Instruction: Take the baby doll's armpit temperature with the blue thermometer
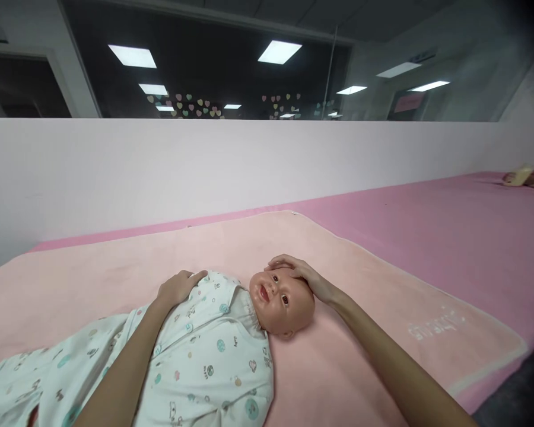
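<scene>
Gently now: two hands resting on a baby doll
Left hand (178, 289) lies open and flat on the doll's (280, 299) chest, right hand (300, 274) loosely cupped over its forehead, gripping nothing; the doll lies face-up on the peach blanket (115, 279). A light, even touch seems best. A printed sleep sack (213, 356) encloses its body

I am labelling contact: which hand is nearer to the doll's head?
Right. The right hand rests on the doll's head; the left hand lies on its patterned suit.
</scene>
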Demonstrator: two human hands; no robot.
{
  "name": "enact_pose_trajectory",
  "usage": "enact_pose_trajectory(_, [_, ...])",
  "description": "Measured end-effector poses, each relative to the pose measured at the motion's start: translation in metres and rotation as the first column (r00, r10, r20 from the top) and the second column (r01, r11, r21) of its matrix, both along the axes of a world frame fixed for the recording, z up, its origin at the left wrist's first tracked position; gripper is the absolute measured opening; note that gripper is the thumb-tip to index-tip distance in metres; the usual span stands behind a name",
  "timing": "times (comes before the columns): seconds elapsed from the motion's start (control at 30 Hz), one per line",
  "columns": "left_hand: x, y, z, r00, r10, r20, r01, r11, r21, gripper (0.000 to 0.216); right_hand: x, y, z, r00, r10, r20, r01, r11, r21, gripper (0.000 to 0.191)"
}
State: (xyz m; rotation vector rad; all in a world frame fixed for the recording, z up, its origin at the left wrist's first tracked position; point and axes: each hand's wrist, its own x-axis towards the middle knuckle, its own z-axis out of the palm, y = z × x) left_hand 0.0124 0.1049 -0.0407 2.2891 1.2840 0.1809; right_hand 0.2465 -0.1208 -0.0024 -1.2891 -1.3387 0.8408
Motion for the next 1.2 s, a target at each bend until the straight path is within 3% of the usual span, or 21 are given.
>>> enact_pose_trajectory(0.1, [0.000,-0.003,0.000,0.999,0.041,-0.015,-0.041,0.999,0.015,0.072,0.001,-0.003,0.003,0.997,0.003,0.076,-0.003,1.000,-0.008,0.039])
enact_pose_trajectory(0.23, [0.000,-0.007,-0.001,0.997,0.069,-0.019,-0.069,0.997,0.020,0.072,-0.002,-0.006,0.006,0.989,0.018,0.146,-0.020,1.000,0.016,0.036])
enact_pose_trajectory(0.57, [-0.016,-0.029,-0.001,0.994,0.049,0.095,-0.051,0.999,0.017,0.065,-0.011,-0.004,0.001,0.998,-0.047,0.043,0.043,0.994,0.096,0.017])
enact_pose_trajectory(0.67, [-0.021,-0.039,0.001,0.991,0.073,0.114,-0.077,0.997,0.030,0.067,-0.009,-0.004,0.001,0.999,-0.006,0.032,0.004,0.998,0.059,0.018])
enact_pose_trajectory(0.8, [-0.027,-0.055,0.004,0.982,0.138,0.127,-0.147,0.987,0.071,0.072,-0.004,-0.004,0.003,0.997,0.067,0.042,-0.067,0.998,-0.012,0.032])
enact_pose_trajectory(0.9, [-0.032,-0.066,0.008,0.983,0.108,0.148,-0.121,0.989,0.084,0.067,-0.001,-0.003,0.009,0.991,0.105,0.087,-0.100,0.993,-0.056,0.037])
enact_pose_trajectory(1.1, [-0.037,-0.072,0.011,0.982,0.087,0.170,-0.107,0.988,0.110,0.061,-0.005,0.005,0.031,0.950,0.226,0.215,-0.198,0.969,-0.147,0.039])
enact_pose_trajectory(1.2, [-0.038,-0.072,0.011,0.981,0.083,0.174,-0.102,0.989,0.106,0.062,-0.010,0.014,0.039,0.927,0.217,0.306,-0.165,0.968,-0.187,0.031])
